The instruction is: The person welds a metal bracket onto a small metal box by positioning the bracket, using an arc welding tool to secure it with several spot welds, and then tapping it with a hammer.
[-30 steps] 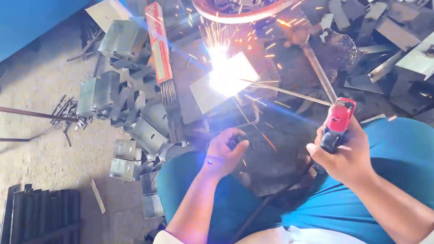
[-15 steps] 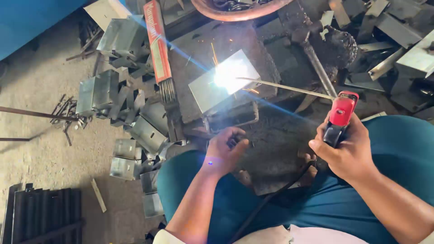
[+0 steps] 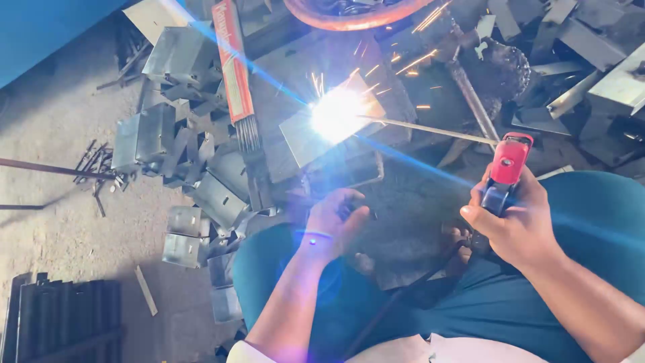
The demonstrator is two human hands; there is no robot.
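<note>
Right hand [image 3: 514, 225] clamped around a red electrode holder [image 3: 505, 168], near right of the scene. Thin welding rod [image 3: 430, 130] running left from the holder to a flat metal plate [image 3: 332, 128], tip lost in a white arc glare with sparks flying far and right. Left hand [image 3: 332, 222] curled shut near the plate's near edge, resting just beside a dark block (whether anything sits in the fingers, cannot tell). Plate lying on a dark steel slab [image 3: 376, 67] at centre. Red packet of spare rods [image 3: 235, 67] left of the plate, rod ends sticking out toward the near side. Folded grey metal brackets [image 3: 144, 134] heaped on the concrete floor [image 3: 60, 222], far left. Blue trousers [image 3: 591, 215] at both knees.
</note>
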